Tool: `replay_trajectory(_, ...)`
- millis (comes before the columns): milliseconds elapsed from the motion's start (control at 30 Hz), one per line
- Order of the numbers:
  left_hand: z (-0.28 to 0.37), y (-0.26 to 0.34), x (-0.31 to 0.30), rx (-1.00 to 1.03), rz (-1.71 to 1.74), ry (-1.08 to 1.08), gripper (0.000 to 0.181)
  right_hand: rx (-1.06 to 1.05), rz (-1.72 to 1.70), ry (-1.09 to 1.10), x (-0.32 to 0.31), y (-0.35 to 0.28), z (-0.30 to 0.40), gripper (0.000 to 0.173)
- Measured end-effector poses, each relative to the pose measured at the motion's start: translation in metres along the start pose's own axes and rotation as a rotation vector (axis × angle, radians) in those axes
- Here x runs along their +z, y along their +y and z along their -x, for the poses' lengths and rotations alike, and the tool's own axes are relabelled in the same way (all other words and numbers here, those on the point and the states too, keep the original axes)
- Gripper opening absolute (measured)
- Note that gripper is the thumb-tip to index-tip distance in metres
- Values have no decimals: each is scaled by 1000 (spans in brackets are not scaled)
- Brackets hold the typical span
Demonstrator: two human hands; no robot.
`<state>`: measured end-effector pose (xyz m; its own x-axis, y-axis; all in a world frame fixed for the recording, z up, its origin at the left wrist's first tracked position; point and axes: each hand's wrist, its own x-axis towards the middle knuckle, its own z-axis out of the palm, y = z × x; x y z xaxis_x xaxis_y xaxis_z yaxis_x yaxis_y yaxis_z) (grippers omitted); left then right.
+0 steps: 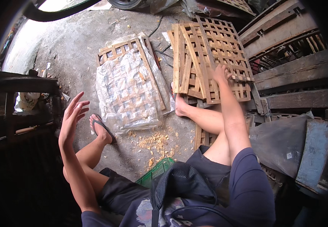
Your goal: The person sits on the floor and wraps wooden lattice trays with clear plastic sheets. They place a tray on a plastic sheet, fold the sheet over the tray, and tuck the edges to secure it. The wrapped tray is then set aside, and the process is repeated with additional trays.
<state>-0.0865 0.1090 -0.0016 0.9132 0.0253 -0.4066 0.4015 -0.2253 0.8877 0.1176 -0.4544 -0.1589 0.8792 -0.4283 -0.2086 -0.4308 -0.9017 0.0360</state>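
Observation:
My left hand (74, 115) is raised over the left foot, fingers apart and nothing in them. My right hand (220, 73) is over a stack of woven wooden lattice panels (223, 37) at the upper right; it is slightly blurred, and whether its bent fingers grip a slat is not clear. Flat wooden slats (176, 59) lie along the left side of that stack, some askew. On the floor between the feet, another wooden lattice panel (118, 49) is mostly covered by a crumpled clear plastic sheet (124, 90).
Yellowish crumbs (155, 144) litter the concrete floor (76, 56) near a green plastic crate (158, 170). Dark wooden framing (24, 85) stands left, and weathered timber boards (294, 66) line the right. A black cable (156, 27) runs behind the panels. A dark sheet (277, 144) hangs lower right.

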Motion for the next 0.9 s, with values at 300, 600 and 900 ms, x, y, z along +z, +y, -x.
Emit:
replay_trajectory(300,-21,24,28,197,-170,-180,51,-212,-347,154,-74,-13,4,58)
replay_trajectory(600,-21,26,59,296,-319,-212,47,-366,-958,-19,-208,11,22,39)
replay_trajectory(900,-9,17,44,298,-385,-162,44,-103,-1622,-355,-213,63,77,41)
